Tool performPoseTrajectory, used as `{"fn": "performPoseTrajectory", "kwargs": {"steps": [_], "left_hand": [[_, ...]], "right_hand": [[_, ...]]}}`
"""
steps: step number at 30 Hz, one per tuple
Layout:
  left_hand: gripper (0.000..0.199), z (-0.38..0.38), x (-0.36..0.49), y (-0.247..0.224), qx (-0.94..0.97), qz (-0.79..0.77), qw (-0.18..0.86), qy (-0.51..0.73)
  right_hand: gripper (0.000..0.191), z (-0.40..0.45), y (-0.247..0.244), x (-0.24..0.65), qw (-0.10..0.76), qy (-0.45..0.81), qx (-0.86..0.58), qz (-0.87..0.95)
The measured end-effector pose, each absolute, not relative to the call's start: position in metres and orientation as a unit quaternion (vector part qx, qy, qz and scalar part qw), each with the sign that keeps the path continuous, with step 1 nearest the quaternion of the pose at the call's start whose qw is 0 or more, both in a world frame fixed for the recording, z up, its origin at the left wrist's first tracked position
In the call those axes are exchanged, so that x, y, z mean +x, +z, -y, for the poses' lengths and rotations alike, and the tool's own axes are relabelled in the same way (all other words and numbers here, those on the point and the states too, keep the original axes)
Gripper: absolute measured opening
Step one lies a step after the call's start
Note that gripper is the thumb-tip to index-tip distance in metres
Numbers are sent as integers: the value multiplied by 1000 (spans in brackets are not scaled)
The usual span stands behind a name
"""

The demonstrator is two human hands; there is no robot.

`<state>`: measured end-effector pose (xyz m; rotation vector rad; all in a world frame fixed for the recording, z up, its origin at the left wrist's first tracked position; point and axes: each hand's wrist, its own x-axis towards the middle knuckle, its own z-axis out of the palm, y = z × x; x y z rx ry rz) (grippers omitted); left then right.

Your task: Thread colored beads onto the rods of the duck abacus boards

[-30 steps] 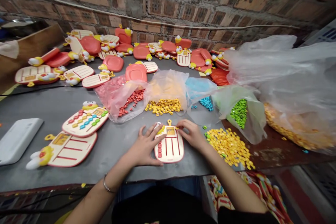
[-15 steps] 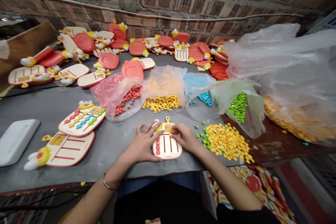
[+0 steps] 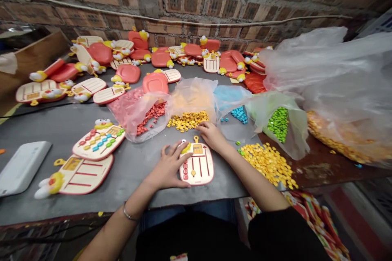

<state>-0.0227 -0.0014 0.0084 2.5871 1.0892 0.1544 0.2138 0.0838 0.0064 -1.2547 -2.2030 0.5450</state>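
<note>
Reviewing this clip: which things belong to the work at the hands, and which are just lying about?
In use:
- left hand on the part-beaded board
- right hand beside the bagged yellow beads
- loose yellow beads

Lying about:
- fully beaded board
- unbeaded board
- white plastic slab
- red plastic pieces

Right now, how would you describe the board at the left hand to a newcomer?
On the grey table, below the bag of yellow beads, lies a cream board with red lines, touched by the left hand. Unlike the bead-filled board further left, it holds only a few red beads and one yellow bead.
</note>
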Motion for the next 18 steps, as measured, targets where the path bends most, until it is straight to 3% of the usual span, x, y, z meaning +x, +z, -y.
{"fn": "performPoseTrajectory", "kwargs": {"steps": [3,9,18], "left_hand": [[97,1,-23,7,908,-383,164,53],[97,1,-23,7,908,-380,165,55],[95,3,-21,10,907,-387,161,46]], "right_hand": [[18,-105,-2,211,232,182,-466,834],[8,-70,14,230,349,252,-425,796],[12,-23,0,236,299,169,-425,837]]}}
